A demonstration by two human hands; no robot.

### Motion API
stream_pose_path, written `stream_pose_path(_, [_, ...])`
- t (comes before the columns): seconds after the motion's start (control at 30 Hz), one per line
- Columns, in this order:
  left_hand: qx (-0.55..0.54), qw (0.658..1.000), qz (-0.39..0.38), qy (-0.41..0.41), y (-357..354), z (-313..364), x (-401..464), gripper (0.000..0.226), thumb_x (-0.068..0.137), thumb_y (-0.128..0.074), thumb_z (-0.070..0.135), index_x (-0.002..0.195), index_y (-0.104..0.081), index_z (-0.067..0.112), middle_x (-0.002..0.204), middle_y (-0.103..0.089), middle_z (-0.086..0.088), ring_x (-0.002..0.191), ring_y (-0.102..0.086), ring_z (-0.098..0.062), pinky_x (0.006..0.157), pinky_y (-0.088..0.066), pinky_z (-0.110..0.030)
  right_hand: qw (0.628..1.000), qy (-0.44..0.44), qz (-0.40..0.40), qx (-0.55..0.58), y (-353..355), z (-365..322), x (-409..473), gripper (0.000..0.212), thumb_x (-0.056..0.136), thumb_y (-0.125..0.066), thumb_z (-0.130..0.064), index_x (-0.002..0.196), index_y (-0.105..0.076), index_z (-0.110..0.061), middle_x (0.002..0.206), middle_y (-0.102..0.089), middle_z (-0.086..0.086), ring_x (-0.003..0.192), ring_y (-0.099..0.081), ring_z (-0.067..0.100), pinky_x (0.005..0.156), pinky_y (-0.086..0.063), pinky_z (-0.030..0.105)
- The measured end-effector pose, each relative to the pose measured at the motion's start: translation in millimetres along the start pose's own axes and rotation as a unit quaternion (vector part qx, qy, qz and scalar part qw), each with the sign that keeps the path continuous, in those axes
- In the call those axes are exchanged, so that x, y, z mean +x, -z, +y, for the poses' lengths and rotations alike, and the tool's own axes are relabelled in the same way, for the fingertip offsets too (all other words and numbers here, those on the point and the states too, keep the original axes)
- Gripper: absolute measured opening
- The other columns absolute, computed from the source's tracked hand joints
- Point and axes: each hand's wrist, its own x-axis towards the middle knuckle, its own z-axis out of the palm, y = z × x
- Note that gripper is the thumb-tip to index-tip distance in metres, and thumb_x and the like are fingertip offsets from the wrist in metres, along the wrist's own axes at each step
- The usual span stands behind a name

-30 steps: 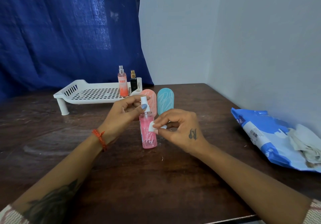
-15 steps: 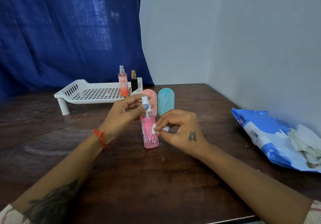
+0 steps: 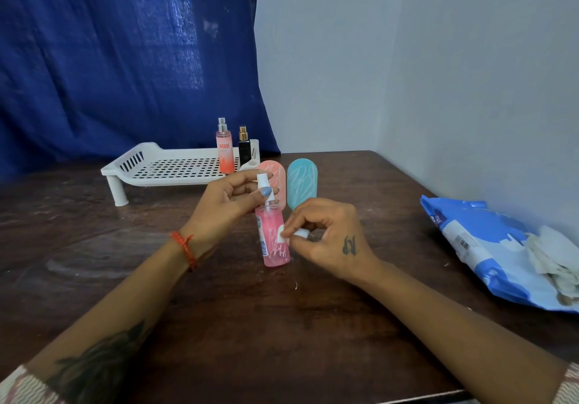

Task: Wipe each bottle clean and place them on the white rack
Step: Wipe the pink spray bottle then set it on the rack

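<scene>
A pink spray bottle [image 3: 272,240] stands upright on the dark wooden table [image 3: 282,325], scribbled with white marks. My left hand [image 3: 225,203] pinches its white spray top. My right hand [image 3: 326,237] pinches a small white wipe [image 3: 291,235] against the bottle's right side. Behind them stand a salmon oval bottle [image 3: 275,173] and a teal oval bottle [image 3: 302,181], both with white scribbles. The white rack [image 3: 169,168] sits at the back left. A peach spray bottle [image 3: 224,150] and a small black bottle [image 3: 244,146] stand at its right end.
A blue wipes pack [image 3: 488,247] with crumpled used wipes [image 3: 554,256] on it lies at the table's right edge near the grey wall. A blue curtain [image 3: 125,59] hangs behind the rack.
My right hand has slid the wipe slightly down and right along the pink bottle's side. My left hand keeps its hold on the spray top.
</scene>
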Motion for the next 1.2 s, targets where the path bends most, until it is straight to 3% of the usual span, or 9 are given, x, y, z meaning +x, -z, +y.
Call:
stream_pose_path(0.2, [-0.009,1.000,0.011,-0.002,1.2,0.3,-0.5,0.029,0.085,-0.059,0.005,0.112,-0.060,0.016,0.097,-0.071,-0.003,0.086,-0.069,-0.008,0.074,-0.056,-0.019,0.998,0.009,0.048,-0.026,-3.0,0.7,1.4,0.012,0.076,-0.072,-0.013,0.087,-0.073,-0.009,0.086,-0.071,-0.001,0.083,-0.061,0.001,0.072,-0.048,0.008])
stream_pose_path(0.37, [0.001,1.000,0.009,-0.010,1.2,1.8,-0.4,0.027,0.085,-0.060,0.007,0.109,-0.061,0.020,0.096,-0.070,-0.003,0.085,-0.069,-0.006,0.072,-0.055,-0.017,0.999,0.034,0.022,-0.015,-2.4,-2.2,-0.5,0.017,0.078,-0.068,-0.022,0.089,-0.074,-0.009,0.090,-0.071,0.001,0.087,-0.062,0.003,0.077,-0.052,0.014])
stream_pose_path(0.6, [0.013,1.000,0.018,-0.012,1.2,1.2,-0.2,0.031,0.085,-0.060,0.007,0.115,-0.060,0.014,0.093,-0.070,-0.002,0.083,-0.069,-0.006,0.072,-0.055,-0.017,0.997,0.035,0.043,-0.055,-1.9,1.8,0.8,0.012,0.076,-0.070,-0.013,0.087,-0.074,-0.009,0.087,-0.072,0.002,0.084,-0.062,0.005,0.077,-0.050,0.010])
stream_pose_path(0.8, [0.026,0.999,0.021,-0.026,-0.1,0.7,-0.8,0.032,0.084,-0.061,0.008,0.115,-0.059,0.012,0.086,-0.067,-0.003,0.076,-0.067,-0.002,0.067,-0.053,-0.013,0.994,0.086,0.028,-0.061,-4.0,-5.6,-1.7,0.016,0.073,-0.075,-0.009,0.089,-0.074,-0.009,0.090,-0.071,0.003,0.086,-0.063,0.007,0.078,-0.052,0.016])
stream_pose_path(1.0, [0.043,0.998,0.032,-0.025,-1.4,0.5,-0.8,0.033,0.084,-0.062,0.010,0.116,-0.059,0.015,0.086,-0.065,-0.002,0.078,-0.066,-0.006,0.066,-0.051,-0.010,0.993,0.072,0.036,-0.084,-2.3,-1.9,-0.6,0.013,0.075,-0.072,-0.014,0.087,-0.074,-0.009,0.087,-0.072,0.002,0.082,-0.064,0.005,0.075,-0.053,0.016])
stream_pose_path(1.2, [0.040,0.998,0.029,-0.036,-1.7,2.3,-2.3,0.031,0.082,-0.063,0.011,0.111,-0.059,0.018,0.084,-0.066,0.001,0.074,-0.066,0.002,0.067,-0.052,-0.010,0.991,0.103,0.047,-0.071,-5.4,-4.9,-1.5,0.016,0.074,-0.075,-0.009,0.090,-0.074,-0.010,0.091,-0.072,0.002,0.087,-0.064,0.006,0.080,-0.052,0.020])
